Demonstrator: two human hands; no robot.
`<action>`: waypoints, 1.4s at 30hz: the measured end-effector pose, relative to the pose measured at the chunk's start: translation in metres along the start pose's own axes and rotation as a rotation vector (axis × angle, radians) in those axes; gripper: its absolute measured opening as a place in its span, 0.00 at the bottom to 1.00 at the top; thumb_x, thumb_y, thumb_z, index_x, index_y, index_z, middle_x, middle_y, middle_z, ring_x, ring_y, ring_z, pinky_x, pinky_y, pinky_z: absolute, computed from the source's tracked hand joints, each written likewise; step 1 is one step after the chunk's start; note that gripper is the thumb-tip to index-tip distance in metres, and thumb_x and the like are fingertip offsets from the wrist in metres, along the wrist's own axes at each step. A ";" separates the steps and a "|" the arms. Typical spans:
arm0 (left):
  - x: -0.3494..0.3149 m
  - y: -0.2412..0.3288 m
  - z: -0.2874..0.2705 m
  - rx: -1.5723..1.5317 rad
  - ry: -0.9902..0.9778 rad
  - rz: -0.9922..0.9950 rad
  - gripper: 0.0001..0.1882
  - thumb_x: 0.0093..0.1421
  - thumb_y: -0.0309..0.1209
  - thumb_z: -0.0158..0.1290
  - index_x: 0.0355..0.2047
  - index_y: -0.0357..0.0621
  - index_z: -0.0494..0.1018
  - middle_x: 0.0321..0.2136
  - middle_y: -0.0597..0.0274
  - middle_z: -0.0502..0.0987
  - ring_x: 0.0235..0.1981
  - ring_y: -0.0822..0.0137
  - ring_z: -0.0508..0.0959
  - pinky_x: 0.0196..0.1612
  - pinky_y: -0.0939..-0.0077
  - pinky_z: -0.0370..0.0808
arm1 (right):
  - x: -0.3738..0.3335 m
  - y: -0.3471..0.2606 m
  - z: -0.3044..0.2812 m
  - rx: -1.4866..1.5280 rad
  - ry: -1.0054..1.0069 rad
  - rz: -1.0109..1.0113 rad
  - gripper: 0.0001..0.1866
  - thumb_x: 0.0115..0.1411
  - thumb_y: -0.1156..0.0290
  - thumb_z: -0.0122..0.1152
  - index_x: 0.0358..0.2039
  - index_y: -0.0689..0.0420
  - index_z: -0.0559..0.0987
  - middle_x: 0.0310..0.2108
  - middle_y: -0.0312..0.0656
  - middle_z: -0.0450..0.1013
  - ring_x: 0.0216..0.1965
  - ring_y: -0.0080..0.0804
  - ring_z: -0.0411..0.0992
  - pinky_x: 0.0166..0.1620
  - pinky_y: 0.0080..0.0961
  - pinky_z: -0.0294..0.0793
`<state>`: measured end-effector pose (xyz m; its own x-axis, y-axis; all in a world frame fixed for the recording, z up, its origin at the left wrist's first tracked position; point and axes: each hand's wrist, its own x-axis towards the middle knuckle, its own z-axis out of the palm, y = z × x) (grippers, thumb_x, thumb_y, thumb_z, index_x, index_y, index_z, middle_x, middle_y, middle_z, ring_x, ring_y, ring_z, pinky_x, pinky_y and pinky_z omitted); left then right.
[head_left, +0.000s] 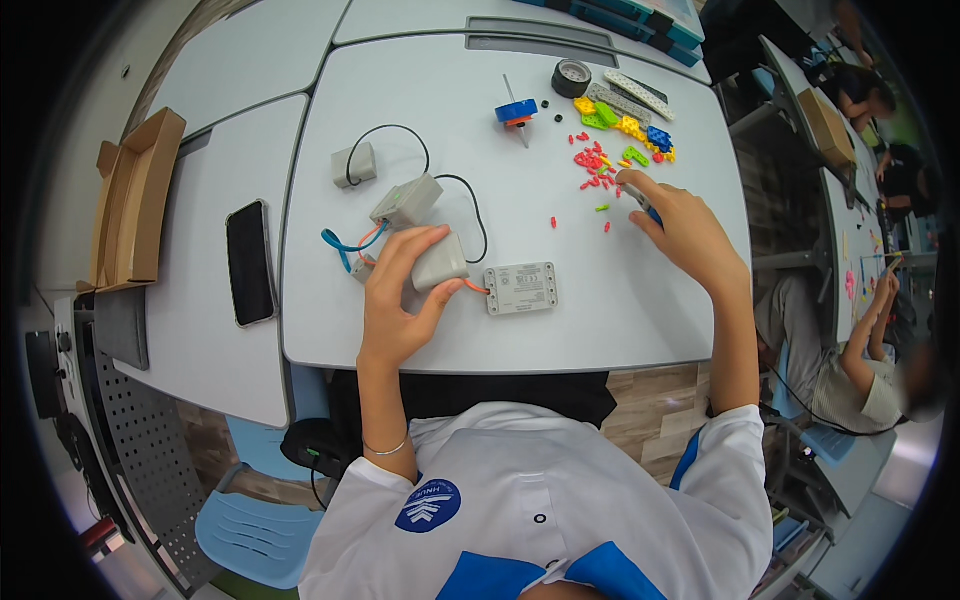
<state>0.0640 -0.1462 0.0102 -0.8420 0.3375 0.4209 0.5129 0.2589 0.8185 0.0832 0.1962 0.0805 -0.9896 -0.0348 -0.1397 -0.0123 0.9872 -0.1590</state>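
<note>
My left hand [395, 285] is curled round a light grey plastic block [440, 262], thumb on the near side and fingers over the top. An orange wire leads from the block to a flat grey module with printed labelling [521, 289]. Just beyond it sits another grey block [407, 201], with blue and black cables about it. My right hand [682, 222] is closed on a small grey-and-blue piece [640, 198], mostly hidden by the fingers. It hovers beside a scatter of small red pegs [595, 163] and a green connector [635, 156].
A small grey box [354, 165] with a black cable lies farther left. At the back are a blue wheel on a metal axle [516, 112], a black tyre [571, 77] and coloured beams [628, 122]. A phone [251, 263] and an open cardboard box [140, 205] rest at left.
</note>
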 end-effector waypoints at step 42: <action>0.000 0.001 0.001 0.012 0.010 0.008 0.26 0.43 0.25 0.69 0.45 0.40 0.75 0.45 0.57 0.77 0.47 0.61 0.77 0.48 0.70 0.74 | 0.009 -0.018 -0.009 0.118 -0.210 0.199 0.27 0.67 0.71 0.52 0.65 0.53 0.58 0.45 0.59 0.77 0.46 0.52 0.78 0.53 0.43 0.73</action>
<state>0.0649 -0.1454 0.0104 -0.8392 0.3305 0.4318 0.5220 0.2669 0.8101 0.0731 0.1793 0.0905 -0.9197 0.1135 -0.3759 0.2072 0.9535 -0.2190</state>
